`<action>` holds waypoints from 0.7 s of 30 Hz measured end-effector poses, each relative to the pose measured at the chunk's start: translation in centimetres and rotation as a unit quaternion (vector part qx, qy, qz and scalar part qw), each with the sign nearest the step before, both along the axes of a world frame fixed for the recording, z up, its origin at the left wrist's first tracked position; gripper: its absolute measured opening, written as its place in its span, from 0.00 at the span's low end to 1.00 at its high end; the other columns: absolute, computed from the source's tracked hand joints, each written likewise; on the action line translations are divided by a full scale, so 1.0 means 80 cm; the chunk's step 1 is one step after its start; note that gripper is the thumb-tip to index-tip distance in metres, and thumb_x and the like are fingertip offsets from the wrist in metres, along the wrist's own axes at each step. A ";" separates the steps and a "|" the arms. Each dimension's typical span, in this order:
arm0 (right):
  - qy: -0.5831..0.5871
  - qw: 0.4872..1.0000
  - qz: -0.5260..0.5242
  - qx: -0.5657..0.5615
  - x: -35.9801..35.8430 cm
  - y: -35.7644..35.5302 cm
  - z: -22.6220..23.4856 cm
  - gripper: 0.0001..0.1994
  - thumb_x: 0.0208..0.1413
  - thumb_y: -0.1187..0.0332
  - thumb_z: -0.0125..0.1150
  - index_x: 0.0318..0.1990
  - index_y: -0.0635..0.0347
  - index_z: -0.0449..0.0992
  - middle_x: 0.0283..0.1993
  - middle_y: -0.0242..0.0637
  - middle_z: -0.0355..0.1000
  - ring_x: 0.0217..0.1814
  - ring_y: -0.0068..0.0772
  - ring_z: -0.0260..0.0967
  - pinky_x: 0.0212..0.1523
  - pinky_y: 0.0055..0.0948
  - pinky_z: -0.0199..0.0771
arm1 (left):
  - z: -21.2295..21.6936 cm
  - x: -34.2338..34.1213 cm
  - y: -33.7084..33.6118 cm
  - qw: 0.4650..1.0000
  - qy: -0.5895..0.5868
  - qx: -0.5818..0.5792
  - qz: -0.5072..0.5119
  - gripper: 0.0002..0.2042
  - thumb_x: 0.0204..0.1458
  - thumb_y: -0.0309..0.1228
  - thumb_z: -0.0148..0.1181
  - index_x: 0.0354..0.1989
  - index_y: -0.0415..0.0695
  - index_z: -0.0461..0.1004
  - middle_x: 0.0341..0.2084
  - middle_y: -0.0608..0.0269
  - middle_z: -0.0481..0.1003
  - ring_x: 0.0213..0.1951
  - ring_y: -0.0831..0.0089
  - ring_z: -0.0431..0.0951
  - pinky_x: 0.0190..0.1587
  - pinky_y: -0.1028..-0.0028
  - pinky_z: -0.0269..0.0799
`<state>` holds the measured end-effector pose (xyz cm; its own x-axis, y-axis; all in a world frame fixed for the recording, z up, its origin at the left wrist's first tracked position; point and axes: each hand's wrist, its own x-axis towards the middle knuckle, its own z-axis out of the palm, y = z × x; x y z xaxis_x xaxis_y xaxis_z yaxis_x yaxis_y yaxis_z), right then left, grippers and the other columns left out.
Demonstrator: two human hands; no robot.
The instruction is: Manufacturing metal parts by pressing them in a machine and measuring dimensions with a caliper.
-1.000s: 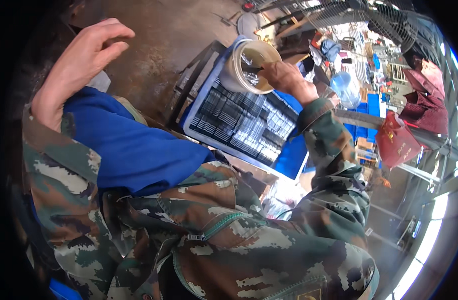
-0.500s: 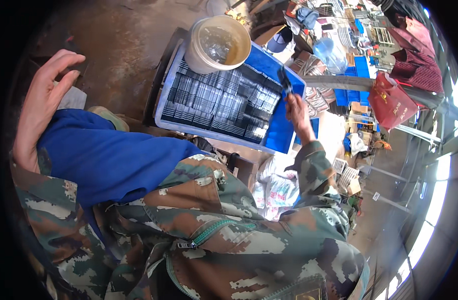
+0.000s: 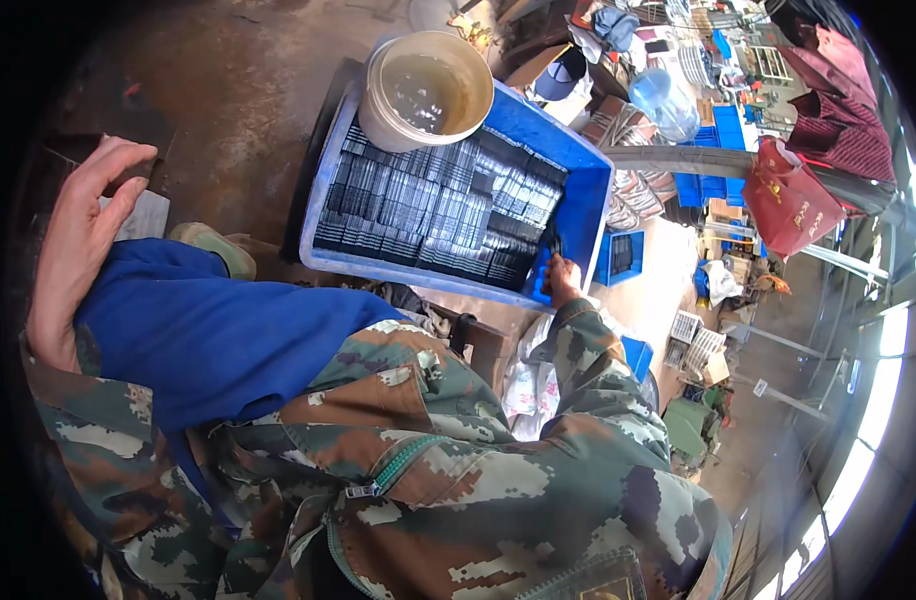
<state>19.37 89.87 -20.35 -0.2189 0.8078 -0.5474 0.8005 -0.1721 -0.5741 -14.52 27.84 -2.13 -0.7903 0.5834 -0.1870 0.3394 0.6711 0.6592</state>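
My right hand (image 3: 561,279) reaches over the near right corner of a blue plastic crate (image 3: 418,277). Its fingers are closed on dark metal pieces (image 3: 555,241), partly hidden by the crate wall and the hand. Tight rows of thin, dark, shiny metal pieces (image 3: 408,200) fill most of the crate. A cream plastic bucket (image 3: 380,118) with murky liquid in it stands at the crate's far left corner. On the left, my left hand (image 3: 88,215) is raised over the blue cloth on my lap, thumb and fingers apart, with nothing in it.
Beside my left hand is a pale grey block (image 3: 146,215). A smaller blue box (image 3: 619,257) with dark pieces lies right of the crate, and white plastic bags (image 3: 526,388) lie below it. A red bag (image 3: 790,200) hangs by a grey beam (image 3: 683,160).
My right hand has moved down and left with the dark pieces, from above the crate's right side to its near right corner. My left hand stays almost where it was.
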 end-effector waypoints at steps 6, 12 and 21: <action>-0.074 0.992 -0.027 -0.093 -0.001 0.001 -0.004 0.16 0.66 0.54 0.51 0.42 0.60 0.69 0.28 0.37 0.68 0.20 0.33 0.65 0.19 0.37 0.70 | -0.006 0.002 -0.009 0.999 0.042 -0.002 -0.014 0.15 0.60 0.26 0.54 0.55 0.40 0.73 0.52 0.58 0.73 0.53 0.66 0.73 0.49 0.73 0.69; -0.219 0.937 0.256 0.086 0.055 0.057 -0.031 0.19 0.61 0.55 0.56 0.43 0.66 0.71 0.34 0.54 0.76 0.28 0.53 0.76 0.29 0.46 0.78 | -0.007 0.007 0.005 0.995 0.069 0.072 0.004 0.13 0.56 0.22 0.55 0.50 0.36 0.73 0.40 0.59 0.72 0.42 0.69 0.73 0.42 0.74 0.67; -0.020 0.871 0.380 0.310 0.004 -0.005 0.015 0.15 0.61 0.60 0.56 0.47 0.63 0.75 0.39 0.52 0.77 0.36 0.53 0.75 0.39 0.44 0.75 | -0.004 0.008 -0.009 0.983 0.120 0.140 -0.001 0.12 0.59 0.21 0.54 0.50 0.35 0.73 0.44 0.60 0.73 0.45 0.73 0.72 0.47 0.77 0.67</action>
